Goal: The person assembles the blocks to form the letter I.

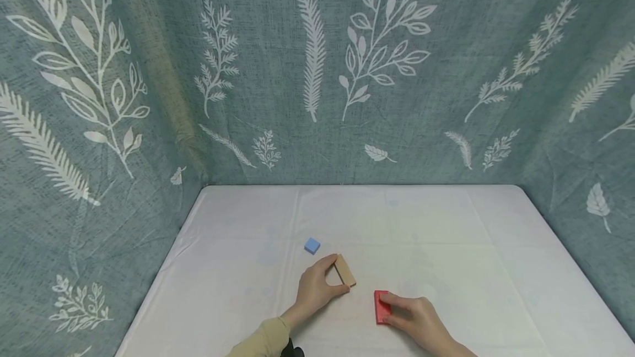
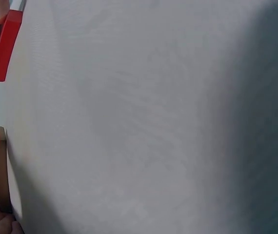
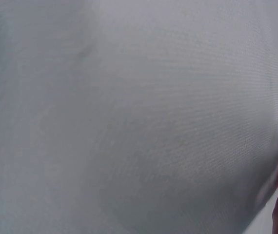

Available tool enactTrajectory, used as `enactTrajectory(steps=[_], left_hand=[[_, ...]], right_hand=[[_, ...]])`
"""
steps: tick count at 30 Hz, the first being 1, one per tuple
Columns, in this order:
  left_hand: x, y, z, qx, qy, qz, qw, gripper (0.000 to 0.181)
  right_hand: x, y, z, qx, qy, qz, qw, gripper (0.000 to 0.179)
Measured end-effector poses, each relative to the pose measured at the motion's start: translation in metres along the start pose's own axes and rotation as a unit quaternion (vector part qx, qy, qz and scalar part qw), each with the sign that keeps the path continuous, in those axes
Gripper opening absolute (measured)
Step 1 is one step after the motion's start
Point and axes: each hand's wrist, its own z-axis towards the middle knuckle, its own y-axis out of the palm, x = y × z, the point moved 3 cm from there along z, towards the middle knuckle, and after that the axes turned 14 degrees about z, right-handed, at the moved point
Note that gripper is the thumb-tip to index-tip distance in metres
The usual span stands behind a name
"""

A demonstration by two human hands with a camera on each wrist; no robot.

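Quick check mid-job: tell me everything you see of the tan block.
The tan block is a plain, elongated rectangular piece that looks like wood, pale on top with a darker side in shade. It sits aslant, its far end angled leftward in the head view. The left hand's grip pinches it between thumb and fingers, near its two ends. It is between the blue piece and the red block, touching neither. Whether it rests on the white cloth is unclear.
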Motion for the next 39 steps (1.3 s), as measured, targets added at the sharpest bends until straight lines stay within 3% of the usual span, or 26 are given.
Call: enactTrajectory(steps=[14,23,31,37,39], left_hand=[[-0.002,-0.001,0.004,-0.028,0.012,-0.004,0.9995,0.073],[-0.003,-0.008,0.006,-0.055,0.025,-0.029,0.9977,0.073],[-0.002,-0.016,0.016,-0.052,0.064,-0.061,0.9947,0.074],[0.002,-0.023,0.022,-0.049,0.111,-0.108,0.9868,0.072],[0.004,-0.025,0.026,-0.06,0.108,-0.123,0.9847,0.072]], right_hand=[[-0.001,0.0,0.001,-0.002,-0.007,0.006,1.0,0.039],[-0.001,-0.001,0.001,-0.01,0.004,0.016,0.9998,0.04],[-0.001,-0.001,0.002,-0.007,-0.001,0.016,0.9998,0.039],[-0.001,-0.001,0.002,-0.007,0.0,0.01,0.9999,0.038],[-0.002,-0.001,0.001,-0.006,-0.002,0.008,0.9999,0.038]])
